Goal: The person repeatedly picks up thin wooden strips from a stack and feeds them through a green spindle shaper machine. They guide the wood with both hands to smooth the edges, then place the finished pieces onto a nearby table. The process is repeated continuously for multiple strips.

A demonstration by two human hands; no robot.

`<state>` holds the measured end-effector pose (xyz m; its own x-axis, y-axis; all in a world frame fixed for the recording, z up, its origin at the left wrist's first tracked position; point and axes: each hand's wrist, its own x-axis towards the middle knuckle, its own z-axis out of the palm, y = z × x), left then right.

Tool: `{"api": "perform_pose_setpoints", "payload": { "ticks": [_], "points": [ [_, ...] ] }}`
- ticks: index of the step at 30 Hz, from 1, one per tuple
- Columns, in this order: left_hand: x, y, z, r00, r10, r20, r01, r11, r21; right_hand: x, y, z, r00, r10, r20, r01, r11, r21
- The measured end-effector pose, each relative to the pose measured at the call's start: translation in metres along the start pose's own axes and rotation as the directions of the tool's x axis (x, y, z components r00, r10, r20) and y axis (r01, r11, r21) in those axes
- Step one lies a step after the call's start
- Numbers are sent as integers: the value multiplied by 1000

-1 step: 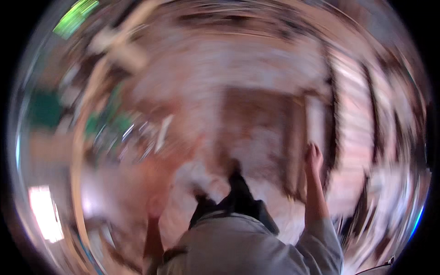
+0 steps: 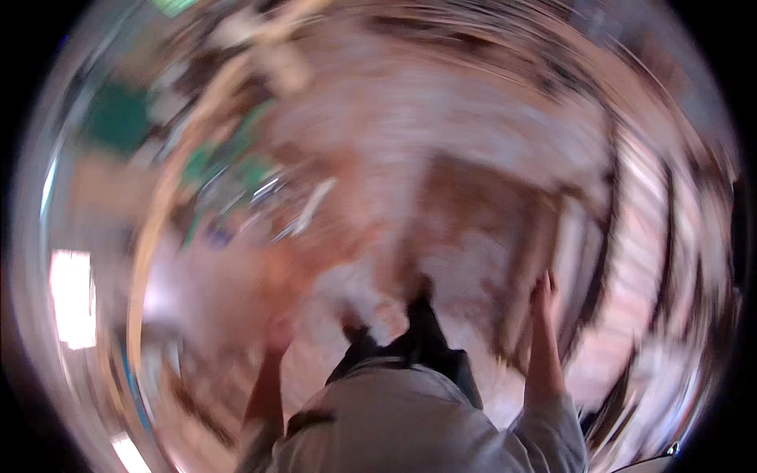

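My left hand [image 2: 277,335] hangs low on the left, over a reddish, dusty floor [image 2: 323,260]. Motion smears its fingers, and I make out nothing in it. On the right, my right hand [image 2: 545,290] is held out in front of my body, beside the long pale edge of a brownish rectangular shape [image 2: 465,197]. The fingers of this hand are blurred too, and no object shows in it. Between the two arms are my dark-clad legs [image 2: 426,331], with one foot ahead of the other.
Left of my feet lies a heap of green and shiny items [image 2: 252,189] with a white strip [image 2: 315,206] beside it. A long curved wooden pole [image 2: 169,181] runs along the left. Pale stacked rows [image 2: 631,229] with dark gaps line the right. A bright opening [image 2: 72,299] shows far left.
The whole surroundings have swung clockwise in the view. The heap and the brownish rectangle sit farther right; the bright opening sits higher. My left hand is slightly higher, my right hand slightly lower.
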<state>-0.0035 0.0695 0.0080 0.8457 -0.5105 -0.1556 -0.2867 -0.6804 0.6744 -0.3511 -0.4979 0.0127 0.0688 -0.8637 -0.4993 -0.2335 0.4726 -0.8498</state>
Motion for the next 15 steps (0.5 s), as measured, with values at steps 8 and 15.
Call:
{"api": "perform_pose_setpoints", "payload": {
  "ticks": [8,15],
  "points": [
    [-172,-87,-28,582,-746,-323,599,662,-451,-139,111,158,788,232,570,69,887,-456],
    [-324,-187,-115,15,-965,-262,145,261,-954,-216,94,244,748,398,530,158,670,-726]
  ]
}}
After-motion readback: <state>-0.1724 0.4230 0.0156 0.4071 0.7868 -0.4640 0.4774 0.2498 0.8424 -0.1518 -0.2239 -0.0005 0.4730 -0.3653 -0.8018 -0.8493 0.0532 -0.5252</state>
